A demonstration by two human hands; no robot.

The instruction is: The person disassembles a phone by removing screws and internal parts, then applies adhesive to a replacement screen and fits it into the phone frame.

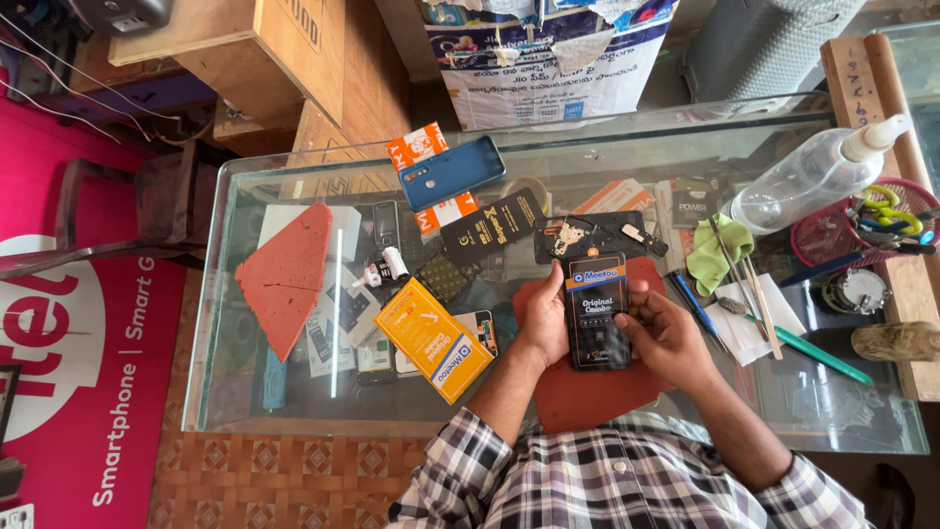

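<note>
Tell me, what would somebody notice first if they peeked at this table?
Probably both hands, left and right, holding a flat black packet with a blue and orange top over the middle of the glass table. Next, the bright yellow-orange cardboard box lying just left of them, and the big red-brown diamond-shaped pad farther left. A clear plastic spray bottle lies at the far right.

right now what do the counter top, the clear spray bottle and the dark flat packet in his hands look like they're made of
The see-through counter top looks like glass: greenish edges, goods visible beneath. The clear spray bottle seems thin glossy plastic with a white nozzle. The dark flat packet, held by the left hand and right hand, looks like printed card or plastic film; which one is unclear.
</note>
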